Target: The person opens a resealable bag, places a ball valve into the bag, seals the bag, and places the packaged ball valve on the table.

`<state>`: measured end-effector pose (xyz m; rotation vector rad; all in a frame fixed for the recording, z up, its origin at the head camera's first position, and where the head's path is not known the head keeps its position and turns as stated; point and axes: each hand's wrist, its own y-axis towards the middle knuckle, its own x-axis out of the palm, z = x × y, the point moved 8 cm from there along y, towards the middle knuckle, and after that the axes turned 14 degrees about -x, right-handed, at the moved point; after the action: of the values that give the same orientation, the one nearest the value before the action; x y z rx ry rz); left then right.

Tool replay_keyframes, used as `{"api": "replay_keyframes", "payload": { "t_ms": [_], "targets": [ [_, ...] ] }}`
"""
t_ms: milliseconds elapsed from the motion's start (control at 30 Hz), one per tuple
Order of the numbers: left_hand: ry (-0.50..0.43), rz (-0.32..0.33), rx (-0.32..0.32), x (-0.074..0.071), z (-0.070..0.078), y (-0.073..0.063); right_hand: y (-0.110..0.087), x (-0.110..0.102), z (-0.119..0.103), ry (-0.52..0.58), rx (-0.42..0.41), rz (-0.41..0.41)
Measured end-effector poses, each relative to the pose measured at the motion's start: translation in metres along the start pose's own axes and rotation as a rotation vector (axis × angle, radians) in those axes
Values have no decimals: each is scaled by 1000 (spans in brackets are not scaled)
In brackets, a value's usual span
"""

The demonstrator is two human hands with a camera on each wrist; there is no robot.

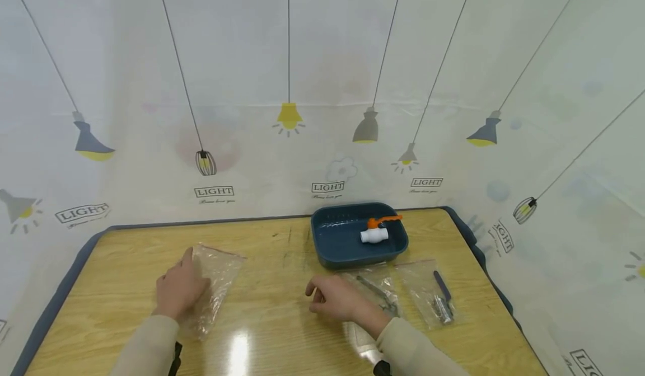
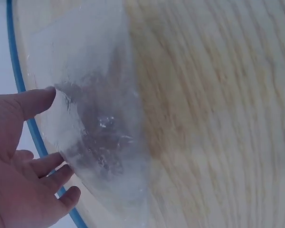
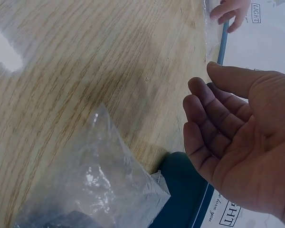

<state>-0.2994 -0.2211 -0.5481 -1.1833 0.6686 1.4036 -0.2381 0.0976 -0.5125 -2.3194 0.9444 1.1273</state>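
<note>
On the left of the table, a clear plastic bag [image 1: 221, 275] with a reddish top strip lies beside my left hand [image 1: 178, 289]. In the left wrist view, the thumb and fingertips of that hand touch the bag's near edge, with the fingers spread and relaxed. My right hand [image 1: 335, 297] is held over the table in front of the blue bin, its fingers loosely curled and nothing in them. Partly behind the right hand and forearm lies a second clear bag [image 1: 388, 278] with a grey metal tool [image 1: 370, 286] inside.
A dark blue bin [image 1: 332, 261] at the back holds a white valve [image 1: 374, 235] with an orange handle. Farther right, another clear bag [image 1: 415, 278] contains a dark-blue-handled item [image 1: 442, 286] and a shiny metal piece [image 1: 443, 310]. Lamp-printed cloth [image 1: 262, 158] rises behind the wooden table [image 1: 272, 303].
</note>
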Motion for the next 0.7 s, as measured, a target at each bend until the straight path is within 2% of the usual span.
{"api": "replay_keyframes", "payload": {
  "t_ms": [133,233,433,700],
  "targets": [
    [-15,-62,-48,0,0,1,1,1,0,-1,-8,-7],
    [-15,-52,-58,0,1,1,1,2,-1,-6,-16,-15],
    [8,-2,-7,3,4,-1,2,4,0,-11,-4,-21],
    [-79,-69,35,6,18,-7,0,3,-2,13,-13,-22]
  ]
}}
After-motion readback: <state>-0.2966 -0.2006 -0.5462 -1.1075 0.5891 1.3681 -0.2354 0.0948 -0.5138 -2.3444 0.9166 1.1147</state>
